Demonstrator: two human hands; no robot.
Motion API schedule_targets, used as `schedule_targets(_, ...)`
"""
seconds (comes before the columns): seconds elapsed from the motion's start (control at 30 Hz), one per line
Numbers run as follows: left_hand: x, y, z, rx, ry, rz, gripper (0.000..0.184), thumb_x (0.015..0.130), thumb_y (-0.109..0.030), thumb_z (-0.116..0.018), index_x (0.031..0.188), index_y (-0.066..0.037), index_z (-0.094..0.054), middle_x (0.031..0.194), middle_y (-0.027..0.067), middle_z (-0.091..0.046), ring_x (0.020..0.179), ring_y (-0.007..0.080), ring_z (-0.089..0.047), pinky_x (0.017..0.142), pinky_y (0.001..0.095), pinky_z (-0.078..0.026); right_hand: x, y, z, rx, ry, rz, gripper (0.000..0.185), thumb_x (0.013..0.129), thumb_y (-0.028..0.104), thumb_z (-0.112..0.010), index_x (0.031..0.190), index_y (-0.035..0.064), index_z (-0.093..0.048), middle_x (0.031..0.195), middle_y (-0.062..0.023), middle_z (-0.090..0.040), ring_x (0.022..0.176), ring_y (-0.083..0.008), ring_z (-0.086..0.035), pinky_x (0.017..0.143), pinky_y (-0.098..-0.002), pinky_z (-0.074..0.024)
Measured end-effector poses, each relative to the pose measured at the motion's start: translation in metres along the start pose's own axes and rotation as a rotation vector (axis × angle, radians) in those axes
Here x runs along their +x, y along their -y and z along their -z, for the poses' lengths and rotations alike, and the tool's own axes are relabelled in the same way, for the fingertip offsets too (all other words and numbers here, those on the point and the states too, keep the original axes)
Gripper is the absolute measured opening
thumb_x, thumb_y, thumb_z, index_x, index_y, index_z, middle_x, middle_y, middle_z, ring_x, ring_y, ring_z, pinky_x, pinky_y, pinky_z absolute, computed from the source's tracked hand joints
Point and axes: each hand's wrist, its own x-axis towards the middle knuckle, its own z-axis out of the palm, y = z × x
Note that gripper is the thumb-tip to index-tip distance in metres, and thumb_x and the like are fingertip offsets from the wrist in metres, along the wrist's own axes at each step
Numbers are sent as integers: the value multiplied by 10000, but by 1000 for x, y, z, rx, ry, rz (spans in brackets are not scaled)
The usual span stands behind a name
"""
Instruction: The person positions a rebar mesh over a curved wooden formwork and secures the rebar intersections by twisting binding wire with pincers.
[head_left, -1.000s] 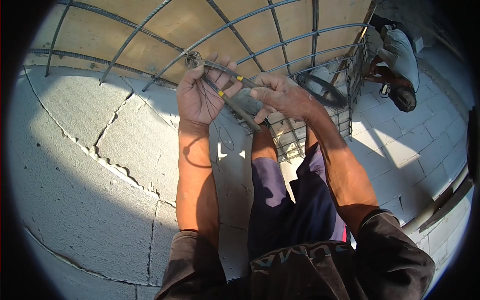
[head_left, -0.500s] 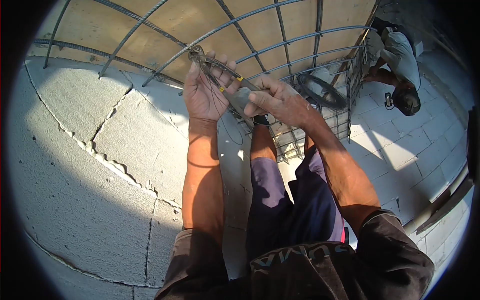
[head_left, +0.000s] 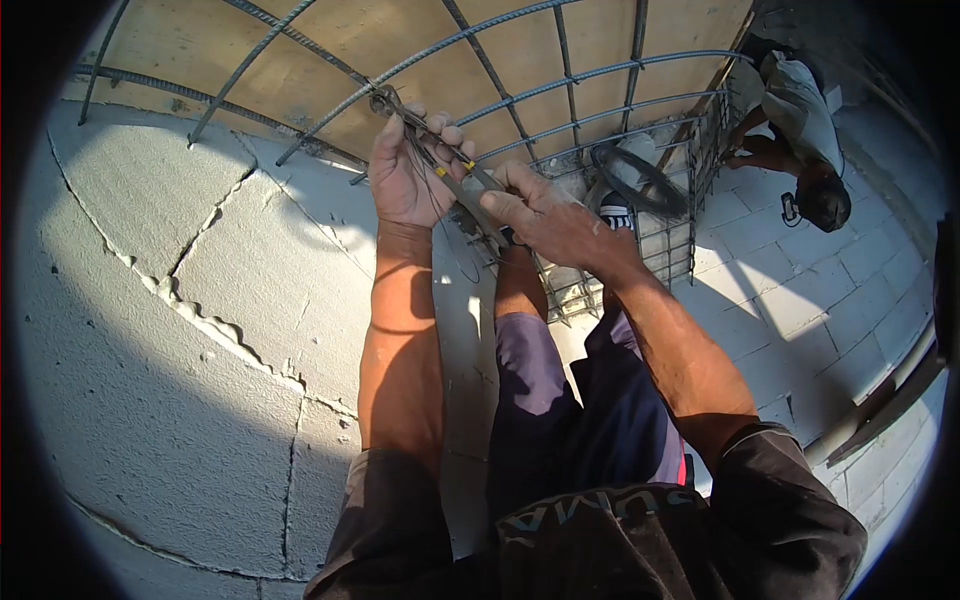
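Note:
Pincers [head_left: 455, 180] with yellow marks on their handles have their jaws at a crossing of the rebar grid [head_left: 372, 88]. My right hand [head_left: 545, 215] is closed round a handle of the pincers. Beside the jaws, my left hand [head_left: 410, 175] is curled, palm up, with thin tie wire [head_left: 432, 165] running across its palm and between its fingers. Loose ends of this wire hang below the left hand. Behind the rebar stands a tan panel [head_left: 420, 85].
A coil of dark wire [head_left: 640, 182] rests by a wire mesh cage [head_left: 670, 235] near my feet. At the upper right a person [head_left: 800, 120] bends over the block floor [head_left: 790, 290]. Pale blocks [head_left: 230, 330] lie at the left.
The pincer handles were spread apart and are now closer together. My right hand has moved slightly left and down. A shoe now shows near the wire coil.

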Motion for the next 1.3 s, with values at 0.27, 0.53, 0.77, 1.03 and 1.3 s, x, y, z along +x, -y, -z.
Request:
schedule_targets(0.27, -3, 6, -20, 232, -246, -89, 157, 1024, -239, -568, 1114, -113, -539, 920, 74, -592, 850, 218, -628, 766, 411, -583, -8, 19, 0, 538, 149, -171, 730, 962, 629, -502, 1393, 41, -470, 1145, -153, -636, 1069, -209, -630, 906, -379, -515)
schedule_targets(0.53, 5, 22, -49, 682, -644, -254, 237, 1007, -176, -590, 1141, -73, -423, 855, 81, -572, 699, 188, -620, 606, 350, -576, -10, 40, 5, -320, -18, -50, 922, 825, 559, -695, 1490, 8, -370, 1312, -299, -570, 1256, -437, -537, 1031, -484, -441)
schedule_targets(0.77, 24, 42, -57, 963, -928, -353, 265, 1007, -131, -544, 1180, 1, -395, 831, 105, -561, 641, 177, -589, 560, 332, -548, 16, 16, -56, -466, -487, 24, 721, 836, 299, -700, 1417, 17, -380, 1265, -282, -554, 1187, -434, -562, 1000, -515, -442)
schedule_targets(1.03, 30, 43, -29, 1379, -1092, -431, 273, 986, -153, -553, 1158, 24, -437, 810, 107, -568, 612, 158, -571, 553, 317, -508, 61, -23, -73, -168, -459, 47, 541, 890, 244, -626, 1375, 102, -431, 1106, -245, -615, 1028, -466, -605, 867, -534, -486)
schedule_targets(1.3, 11, 3, -78, 1037, -907, 154, 312, 922, -342, -708, 960, -56, -589, 860, 76, -636, 711, 137, -633, 583, 301, -528, 53, -33, -43, 864, 297, -96, 344, 948, 292, -668, 1218, 117, -546, 922, -122, -680, 765, -235, -700, 614, -368, -551)
